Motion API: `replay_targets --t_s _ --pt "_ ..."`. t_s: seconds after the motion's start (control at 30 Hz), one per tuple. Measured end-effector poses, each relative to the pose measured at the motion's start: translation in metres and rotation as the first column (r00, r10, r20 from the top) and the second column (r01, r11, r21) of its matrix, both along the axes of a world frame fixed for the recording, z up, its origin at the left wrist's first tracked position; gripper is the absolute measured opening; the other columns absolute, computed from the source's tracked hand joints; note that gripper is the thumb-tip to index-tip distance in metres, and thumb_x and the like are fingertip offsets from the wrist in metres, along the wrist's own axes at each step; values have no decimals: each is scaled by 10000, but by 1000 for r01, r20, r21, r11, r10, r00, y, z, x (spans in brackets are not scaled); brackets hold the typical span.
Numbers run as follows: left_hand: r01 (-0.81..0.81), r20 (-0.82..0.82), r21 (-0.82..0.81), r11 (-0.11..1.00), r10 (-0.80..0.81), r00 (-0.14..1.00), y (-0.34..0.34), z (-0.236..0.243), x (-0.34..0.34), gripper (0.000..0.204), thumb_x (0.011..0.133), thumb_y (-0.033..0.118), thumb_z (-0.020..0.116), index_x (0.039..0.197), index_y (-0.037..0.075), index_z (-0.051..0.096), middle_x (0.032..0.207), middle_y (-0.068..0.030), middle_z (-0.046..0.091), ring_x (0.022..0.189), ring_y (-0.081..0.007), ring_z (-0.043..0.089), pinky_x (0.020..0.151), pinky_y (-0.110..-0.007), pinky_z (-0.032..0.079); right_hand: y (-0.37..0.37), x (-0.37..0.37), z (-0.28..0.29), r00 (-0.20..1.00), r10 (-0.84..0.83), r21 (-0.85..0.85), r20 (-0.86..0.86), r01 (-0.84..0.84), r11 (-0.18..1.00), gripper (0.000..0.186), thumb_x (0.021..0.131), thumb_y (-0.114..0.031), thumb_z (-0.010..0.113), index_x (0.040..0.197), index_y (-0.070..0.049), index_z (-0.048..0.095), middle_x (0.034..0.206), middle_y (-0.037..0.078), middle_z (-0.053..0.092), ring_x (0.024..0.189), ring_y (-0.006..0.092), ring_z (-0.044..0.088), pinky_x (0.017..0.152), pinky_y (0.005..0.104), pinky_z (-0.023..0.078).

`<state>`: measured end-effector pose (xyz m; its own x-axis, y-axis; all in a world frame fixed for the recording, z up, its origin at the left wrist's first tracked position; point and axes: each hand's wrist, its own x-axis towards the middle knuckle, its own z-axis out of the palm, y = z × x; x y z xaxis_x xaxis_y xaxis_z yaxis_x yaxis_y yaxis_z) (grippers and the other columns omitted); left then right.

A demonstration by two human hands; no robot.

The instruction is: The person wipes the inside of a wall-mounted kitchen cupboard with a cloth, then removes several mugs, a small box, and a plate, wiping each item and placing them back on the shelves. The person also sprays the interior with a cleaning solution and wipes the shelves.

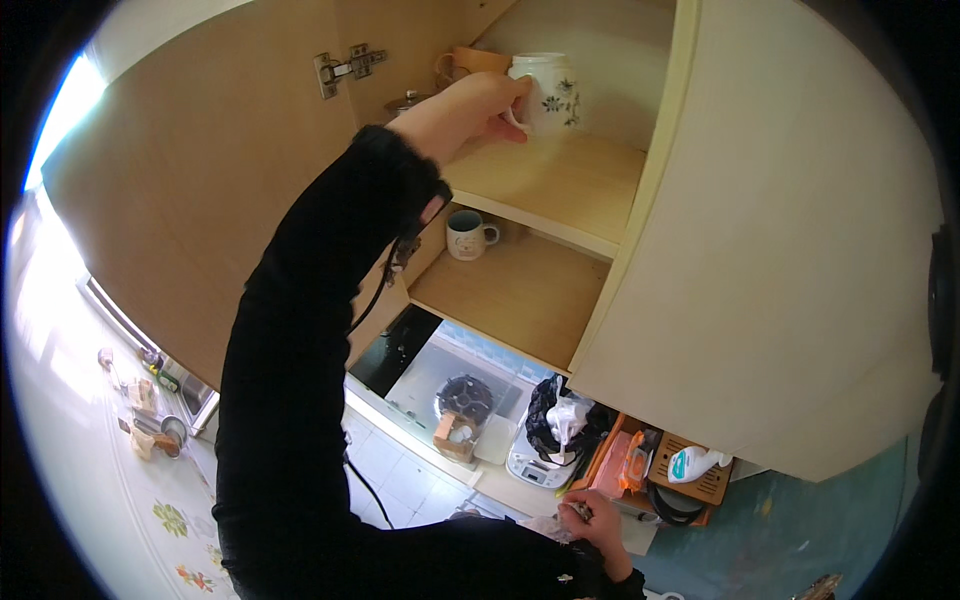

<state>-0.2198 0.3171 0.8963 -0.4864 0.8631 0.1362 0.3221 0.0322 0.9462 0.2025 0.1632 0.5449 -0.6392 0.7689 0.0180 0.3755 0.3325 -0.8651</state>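
My left hand (480, 105) grips the white floral ceramic mug (548, 92) at twelve o'clock; my right hand (598, 528), at six, pinches a small indistinct object.

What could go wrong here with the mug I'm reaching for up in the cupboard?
Your left hand touches the white floral mug only at its side, arm stretched high, so it might tip or slip off the upper shelf. The tan mug close behind could get knocked. A falling mug could hit the small mug below.
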Motion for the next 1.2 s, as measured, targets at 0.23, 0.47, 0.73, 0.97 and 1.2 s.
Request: replay_targets --t_s 0.23,0.47,0.73,0.97,1.2 --pt "188 -430 65 980 -143 891 72 -37 -59 367 1012 242 440 1187 -61 551 1154 -156 558 1015 -317 603 752 -340 590 -18 48 -23 975 -197 -18 98 200 980 272 783 -264 751 945 -53 690 904 133 692 824 280 673 734 358 524" --pt "180 -880 -75 981 -150 451 93 -41 -91 315 931 147 569 1150 -79 552 1188 -191 551 1012 -323 603 801 -365 586 -21 51 -20 956 -283 -71 74 288 955 248 802 -259 778 952 -81 691 827 59 681 746 155 653 674 271 511" --pt "11 5 63 998 -11 1000 121 -48 -101 301 921 186 596 1124 -34 564 1133 -164 597 961 -295 649 689 -366 583 -15 42 3 944 -296 -177 145 319 931 241 811 -252 769 957 -77 689 847 74 681 749 163 651 677 267 510" --pt "66 -841 9 998 -28 540 116 -61 -99 294 943 216 514 1057 -27 636 1069 -161 651 863 -312 685 645 -411 575 -16 44 -17 949 -282 -82 140 295 952 237 824 -253 754 964 -73 690 860 77 686 758 173 655 689 279 516" --pt "-285 -989 -66 956 -100 -107 100 -53 -35 245 860 162 545 904 5 728 948 -190 699 900 -327 688 725 -414 560 -13 42 -18 954 -250 -83 163 266 960 245 820 -260 753 964 -72 692 853 81 682 746 177 650 682 276 512"
